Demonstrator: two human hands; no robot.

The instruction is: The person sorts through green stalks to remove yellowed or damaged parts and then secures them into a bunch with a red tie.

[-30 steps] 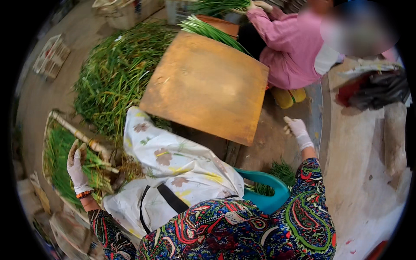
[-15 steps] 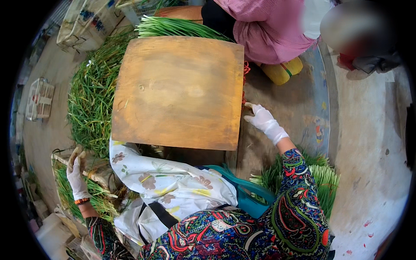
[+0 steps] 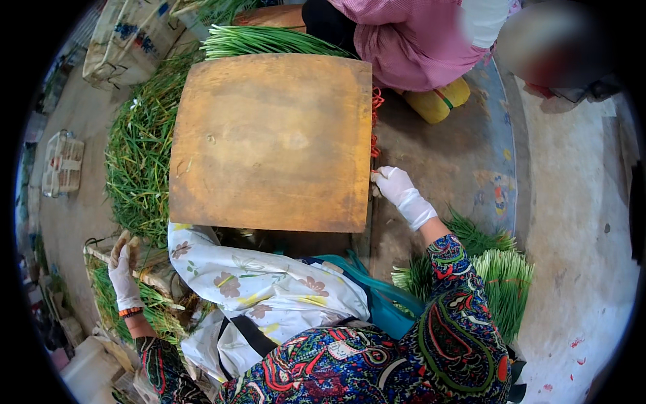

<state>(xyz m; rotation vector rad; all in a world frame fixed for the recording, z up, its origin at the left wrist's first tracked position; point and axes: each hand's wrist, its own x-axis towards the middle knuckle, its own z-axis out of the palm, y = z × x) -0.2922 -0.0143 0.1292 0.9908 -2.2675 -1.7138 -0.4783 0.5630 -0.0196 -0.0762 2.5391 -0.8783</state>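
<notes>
A square wooden board (image 3: pixel 269 148) stands in front of me, its top bare. My right hand (image 3: pixel 401 192), in a white glove, is at the board's right edge with its fingers curled in. What they hold, if anything, is too small to make out. Just above it, red ties (image 3: pixel 376 108) hang along that same edge. My left hand (image 3: pixel 124 277), also gloved and with stained fingertips, is held out at the left with fingers extended and apart. It is beside a crate (image 3: pixel 158 266) with loose green leaves around it. I see nothing in the left hand.
Loose green stalks (image 3: pixel 145 148) are heaped left of the board; a neat green bundle (image 3: pixel 269 42) lies beyond it. More bundles (image 3: pixel 501 283) stand by my right elbow. A person in a pink top (image 3: pixel 410 40) sits at the far right, near a yellow container (image 3: pixel 441 101).
My right hand has shifted slightly down along the board's edge, and its fingers have drawn together from spread. The left hand stays nearly in place. The view has moved a little.
</notes>
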